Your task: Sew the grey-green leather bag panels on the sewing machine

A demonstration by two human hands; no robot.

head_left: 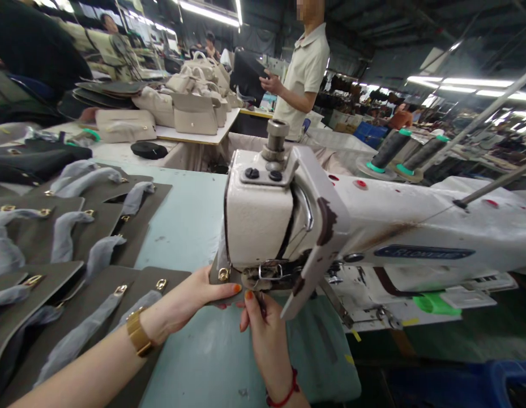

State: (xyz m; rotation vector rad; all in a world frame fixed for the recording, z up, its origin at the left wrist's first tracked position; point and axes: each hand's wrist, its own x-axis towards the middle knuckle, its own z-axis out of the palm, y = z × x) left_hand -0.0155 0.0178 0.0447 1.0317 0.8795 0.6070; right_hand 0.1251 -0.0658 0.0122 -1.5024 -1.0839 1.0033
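Observation:
My left hand (199, 297), with a gold band at the wrist, is closed on the edge of a grey-brown bag panel (215, 276). Its thumb lies on top, close to a gold buckle fitting (223, 275). The panel sits beneath the head of a white sewing machine (258, 226), whose housing hides part of it. Just right of that thumb, my right hand (265, 323) is pinched together near the machine's foot. What its fingertips grip, if anything, is too small to make out. A red cord circles that wrist.
Similar grey panels (105, 289) with wrapped straps are spread on the left. Beige bags (197, 113) are piled on a table behind, beside a black tape roll (149, 149). A standing person (305, 73) holds a dark piece. Thread cones (390, 150) stand behind the machine arm.

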